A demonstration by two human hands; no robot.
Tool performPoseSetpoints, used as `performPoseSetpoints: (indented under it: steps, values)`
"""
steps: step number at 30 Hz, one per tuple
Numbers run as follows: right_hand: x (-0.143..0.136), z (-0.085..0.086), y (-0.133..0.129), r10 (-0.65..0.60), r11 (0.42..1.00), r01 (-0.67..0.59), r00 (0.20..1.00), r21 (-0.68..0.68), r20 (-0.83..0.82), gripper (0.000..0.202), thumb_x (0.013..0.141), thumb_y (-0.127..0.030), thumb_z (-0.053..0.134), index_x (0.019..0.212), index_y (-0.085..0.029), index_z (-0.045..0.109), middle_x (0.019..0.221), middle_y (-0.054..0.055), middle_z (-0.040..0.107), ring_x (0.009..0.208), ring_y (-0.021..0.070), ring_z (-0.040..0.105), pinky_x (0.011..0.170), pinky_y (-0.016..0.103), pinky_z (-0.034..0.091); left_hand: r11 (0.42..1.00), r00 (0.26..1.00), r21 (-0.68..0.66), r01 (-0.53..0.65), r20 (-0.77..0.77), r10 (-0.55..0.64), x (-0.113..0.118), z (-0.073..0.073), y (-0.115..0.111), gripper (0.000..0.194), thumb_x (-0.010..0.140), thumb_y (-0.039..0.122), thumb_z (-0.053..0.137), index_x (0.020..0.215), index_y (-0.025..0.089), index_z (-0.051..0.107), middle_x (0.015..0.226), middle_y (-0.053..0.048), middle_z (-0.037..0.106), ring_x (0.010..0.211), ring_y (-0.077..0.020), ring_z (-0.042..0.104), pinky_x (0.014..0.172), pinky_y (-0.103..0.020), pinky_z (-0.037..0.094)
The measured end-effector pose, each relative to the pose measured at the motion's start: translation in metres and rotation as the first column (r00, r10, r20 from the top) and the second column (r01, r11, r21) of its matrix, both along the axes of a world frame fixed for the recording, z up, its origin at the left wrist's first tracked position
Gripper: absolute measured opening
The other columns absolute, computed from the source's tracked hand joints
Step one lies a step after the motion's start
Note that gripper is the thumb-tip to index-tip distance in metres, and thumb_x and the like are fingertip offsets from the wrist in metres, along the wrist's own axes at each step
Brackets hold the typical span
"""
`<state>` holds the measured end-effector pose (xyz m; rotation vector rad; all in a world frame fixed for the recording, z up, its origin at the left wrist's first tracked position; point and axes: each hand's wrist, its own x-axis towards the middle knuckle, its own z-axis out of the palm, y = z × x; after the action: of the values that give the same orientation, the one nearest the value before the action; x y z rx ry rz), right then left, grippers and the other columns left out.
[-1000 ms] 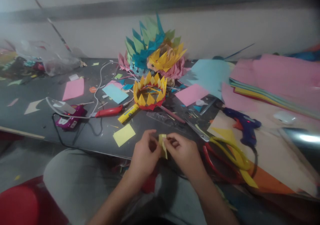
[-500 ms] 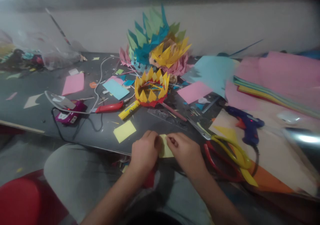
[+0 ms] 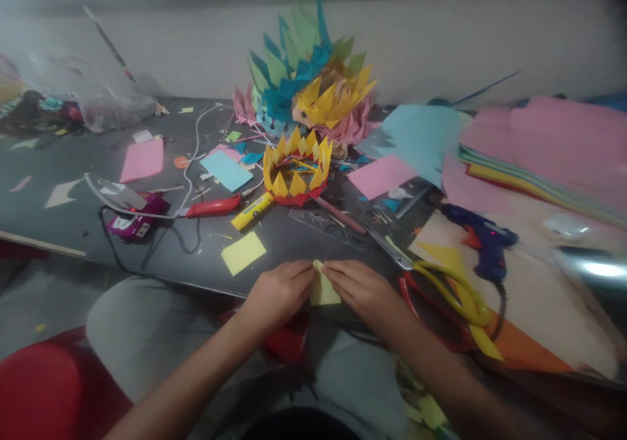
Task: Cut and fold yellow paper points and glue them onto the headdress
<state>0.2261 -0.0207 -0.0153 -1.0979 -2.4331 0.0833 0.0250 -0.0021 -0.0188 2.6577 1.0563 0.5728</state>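
Observation:
At the table's front edge a small yellow piece of paper [image 3: 324, 290] lies between my two hands. My left hand [image 3: 284, 290] is closed on its left side, the fingertips at the upper edge. On the other side my right hand [image 3: 360, 286] pinches it, fingers bent together. The paper's top looks folded toward a point where the fingertips meet. Just left of my hands rests another yellow paper rectangle [image 3: 243, 253]. Beyond them stands a ring-shaped paper crown [image 3: 297, 188] with yellow points and a red base, a yellow glue stick [image 3: 251, 211] beside it.
Scissors [image 3: 450, 290] with yellow and red handles and a blue glue gun [image 3: 482, 234] lie on the right. A red-handled tool [image 3: 213, 206] and a purple power adapter [image 3: 138, 217] are on the left. Layered paper flowers [image 3: 313, 81] stand at the back.
My fingers have straightened and come closer together at the paper's top edge, which now looks narrowed. My left forearm has swung outward to the left.

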Motion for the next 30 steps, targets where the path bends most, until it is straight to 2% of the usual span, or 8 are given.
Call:
performPoseSetpoints:
  steps: [4,11,21,25,30]
  values:
    - [0.002,-0.002,0.003,0.051,0.999,-0.051,0.999,-0.016,-0.016,0.026,0.090,-0.014,0.040,0.104,-0.010,0.061,0.099,0.010,0.064,0.092,0.0181,0.057,0.081,0.032,0.052,0.999,0.997,0.017,0.041,-0.067,-0.040,-0.001,0.003,0.002,0.019,0.090,0.018,0.043,0.099,0.015,0.059,0.104,-0.008,0.062,0.089,-0.0156,0.061,0.076,-0.029,0.054]
    - [0.004,-0.005,0.008,0.067,0.997,-0.067,0.998,-0.044,-0.005,0.023,0.088,-0.015,0.044,0.103,-0.011,0.062,0.100,0.010,0.063,0.090,0.0192,0.057,0.081,0.034,0.052,0.996,0.992,0.029,0.084,-0.101,-0.080,-0.003,0.005,0.004,0.018,0.090,0.018,0.042,0.098,0.015,0.058,0.103,-0.006,0.061,0.087,-0.0163,0.060,0.075,-0.029,0.054]
    - [0.002,0.001,0.012,0.109,0.994,-0.106,0.990,0.041,-0.091,0.027,0.089,-0.016,0.040,0.099,-0.009,0.065,0.096,0.011,0.067,0.089,0.0174,0.061,0.079,0.031,0.054,0.991,0.991,0.053,0.122,-0.070,-0.118,-0.006,0.000,0.007,0.019,0.090,0.017,0.041,0.093,0.015,0.059,0.103,-0.007,0.061,0.087,-0.0145,0.060,0.075,-0.027,0.053]
    - [0.001,0.004,0.013,0.101,0.994,-0.097,0.992,0.055,-0.077,0.029,0.090,-0.016,0.039,0.099,-0.012,0.066,0.096,0.009,0.068,0.089,0.0172,0.061,0.078,0.032,0.055,0.992,0.991,0.049,0.120,-0.069,-0.117,-0.006,0.000,0.006,0.019,0.090,0.017,0.041,0.094,0.015,0.060,0.104,-0.006,0.060,0.089,-0.0146,0.060,0.076,-0.027,0.053]
    - [0.000,0.005,0.013,0.110,0.991,-0.106,0.993,0.078,-0.046,0.030,0.090,-0.014,0.037,0.097,-0.010,0.066,0.095,0.010,0.068,0.087,0.0177,0.061,0.076,0.032,0.055,0.991,0.990,0.054,0.123,-0.077,-0.119,-0.006,0.000,0.006,0.020,0.090,0.016,0.041,0.095,0.015,0.060,0.104,-0.007,0.060,0.091,-0.0154,0.060,0.076,-0.027,0.053]
